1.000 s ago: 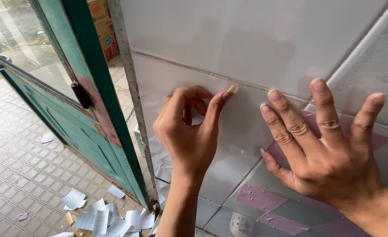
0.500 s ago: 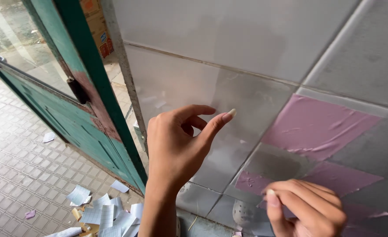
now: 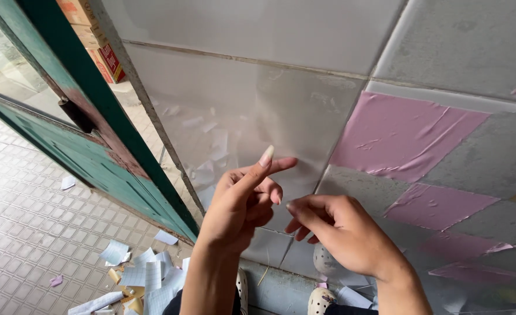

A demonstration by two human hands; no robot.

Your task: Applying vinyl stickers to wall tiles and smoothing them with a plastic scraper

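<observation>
Both hands are up in front of the tiled wall (image 3: 269,23), fingertips nearly meeting, and they seem to be working at a clear film sheet (image 3: 304,122) stuck over the tiles. Left hand (image 3: 240,204) has thumb and forefinger raised and the other fingers curled, nothing visibly pinched; right hand (image 3: 342,233) has fingers bent toward the left; I cannot tell if a sliver of film sits between the tips. Risk as I judge it: the film is thin and wrinkled at its top edge, so a hard or slanted pull could tear it and leave bits on the tile; long nails could also slip off the edge or scratch. The pink sheets (image 3: 404,134) beside it look creased and partly lifted, so they could catch and rip too. Wall is grey-white tile with dirty grout lines. Left of it, a green door frame (image 3: 95,134) and a cardboard box (image 3: 95,41) behind. Paper scraps (image 3: 135,274) litter the tiled floor (image 3: 19,221) below.
</observation>
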